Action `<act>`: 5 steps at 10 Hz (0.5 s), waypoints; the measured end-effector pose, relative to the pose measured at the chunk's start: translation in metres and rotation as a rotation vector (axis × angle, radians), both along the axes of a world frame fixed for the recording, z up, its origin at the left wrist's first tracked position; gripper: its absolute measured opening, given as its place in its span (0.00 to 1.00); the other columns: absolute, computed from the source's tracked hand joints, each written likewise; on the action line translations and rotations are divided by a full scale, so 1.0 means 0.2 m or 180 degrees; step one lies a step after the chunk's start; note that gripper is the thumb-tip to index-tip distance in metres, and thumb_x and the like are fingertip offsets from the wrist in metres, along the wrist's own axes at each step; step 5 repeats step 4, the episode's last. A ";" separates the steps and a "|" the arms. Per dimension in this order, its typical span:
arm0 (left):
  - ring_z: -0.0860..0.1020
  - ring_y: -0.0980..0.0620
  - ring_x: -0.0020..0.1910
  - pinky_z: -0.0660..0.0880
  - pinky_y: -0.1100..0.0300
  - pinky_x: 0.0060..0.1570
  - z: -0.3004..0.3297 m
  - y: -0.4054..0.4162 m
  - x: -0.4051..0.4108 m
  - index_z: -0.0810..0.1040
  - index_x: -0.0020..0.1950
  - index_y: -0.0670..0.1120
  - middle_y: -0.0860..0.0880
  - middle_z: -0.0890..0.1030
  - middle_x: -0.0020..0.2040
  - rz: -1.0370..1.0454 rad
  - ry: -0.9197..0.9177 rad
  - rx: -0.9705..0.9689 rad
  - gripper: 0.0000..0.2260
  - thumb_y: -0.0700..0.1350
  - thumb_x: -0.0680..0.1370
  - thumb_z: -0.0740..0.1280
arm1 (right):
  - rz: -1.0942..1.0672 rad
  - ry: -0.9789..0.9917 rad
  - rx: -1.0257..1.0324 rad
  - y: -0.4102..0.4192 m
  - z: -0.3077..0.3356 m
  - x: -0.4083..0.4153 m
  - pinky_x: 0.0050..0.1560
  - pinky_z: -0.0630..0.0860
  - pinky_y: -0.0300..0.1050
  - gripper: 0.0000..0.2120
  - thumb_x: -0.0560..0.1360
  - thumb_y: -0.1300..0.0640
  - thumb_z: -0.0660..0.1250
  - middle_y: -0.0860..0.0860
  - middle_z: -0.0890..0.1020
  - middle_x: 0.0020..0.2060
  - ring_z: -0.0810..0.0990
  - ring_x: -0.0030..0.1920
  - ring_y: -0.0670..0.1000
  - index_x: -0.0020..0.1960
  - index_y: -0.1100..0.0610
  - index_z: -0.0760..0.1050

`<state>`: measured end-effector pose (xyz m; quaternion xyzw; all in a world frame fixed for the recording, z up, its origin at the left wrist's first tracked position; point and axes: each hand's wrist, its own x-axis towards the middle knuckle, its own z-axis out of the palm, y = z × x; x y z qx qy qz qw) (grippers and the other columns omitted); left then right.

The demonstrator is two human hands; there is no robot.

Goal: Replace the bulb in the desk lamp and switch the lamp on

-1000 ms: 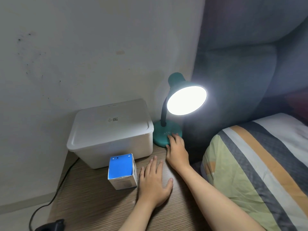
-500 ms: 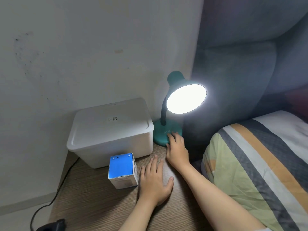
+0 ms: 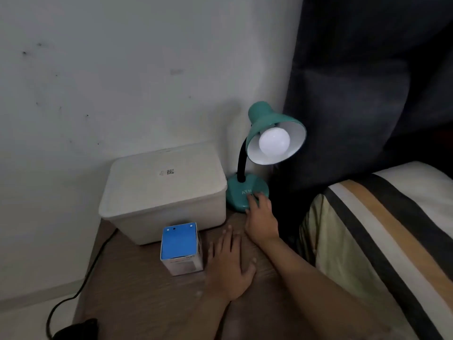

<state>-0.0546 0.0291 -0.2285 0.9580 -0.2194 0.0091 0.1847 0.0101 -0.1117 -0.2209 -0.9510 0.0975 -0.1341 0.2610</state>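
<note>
A teal desk lamp (image 3: 267, 119) stands at the back of the wooden bedside table (image 3: 137, 298). Its white bulb (image 3: 274, 140) sits in the shade and is dark. My right hand (image 3: 261, 218) reaches forward, fingertips resting on the front of the lamp's round base (image 3: 236, 190). My left hand (image 3: 230, 266) lies flat, palm down, on the table with fingers apart and holds nothing. A small bulb box (image 3: 181, 249) with a blue top stands just left of my left hand.
A white lidded plastic bin (image 3: 161, 190) fills the table's back left, close beside the lamp base. A black cable (image 3: 81, 288) runs down the table's left side. A striped pillow (image 3: 382, 229) and dark padded headboard (image 3: 367, 82) lie to the right.
The lamp was lit in both earlier frames and is dark now, so the whole scene has dimmed. Both hands have stayed in place.
</note>
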 end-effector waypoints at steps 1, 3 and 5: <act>0.56 0.49 0.74 0.53 0.45 0.70 -0.01 0.00 0.00 0.59 0.73 0.50 0.49 0.55 0.76 0.0023 -0.0002 -0.0018 0.32 0.62 0.72 0.55 | -0.0009 -0.0043 0.0003 0.00 0.00 0.00 0.63 0.71 0.50 0.22 0.77 0.61 0.58 0.56 0.64 0.70 0.58 0.72 0.57 0.71 0.57 0.63; 0.51 0.52 0.75 0.48 0.48 0.72 0.00 0.01 0.01 0.55 0.74 0.51 0.51 0.51 0.77 0.0018 0.0112 -0.0005 0.32 0.63 0.72 0.52 | 0.0041 -0.0256 0.0301 -0.01 0.00 -0.01 0.69 0.64 0.46 0.23 0.77 0.62 0.59 0.54 0.66 0.71 0.58 0.74 0.54 0.72 0.57 0.61; 0.51 0.52 0.75 0.49 0.47 0.72 0.01 0.00 0.02 0.56 0.73 0.52 0.52 0.52 0.77 0.0047 0.0279 -0.0037 0.32 0.64 0.72 0.54 | -0.0127 -0.0489 0.0627 0.01 0.00 -0.04 0.69 0.60 0.42 0.22 0.76 0.63 0.60 0.56 0.69 0.69 0.62 0.72 0.55 0.70 0.59 0.65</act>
